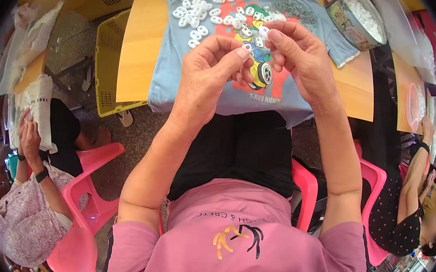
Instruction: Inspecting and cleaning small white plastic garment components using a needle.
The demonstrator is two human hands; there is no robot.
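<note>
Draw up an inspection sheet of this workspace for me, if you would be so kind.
Surface: wooden table, partly covered by a blue-grey T-shirt with a printed front.
Job's things: loose white two-hole plastic pieces scattered on the shirt; a pile of small grey metal parts to their right.
Clutter: round tin of white pieces at far right; yellow plastic crate left of the table.
Hands: left hand pinches a small part, too small to identify; right hand pinches a white piece.
Cables: nothing seen.
Surroundings: pink plastic chairs; co-workers seated on both sides.
</note>
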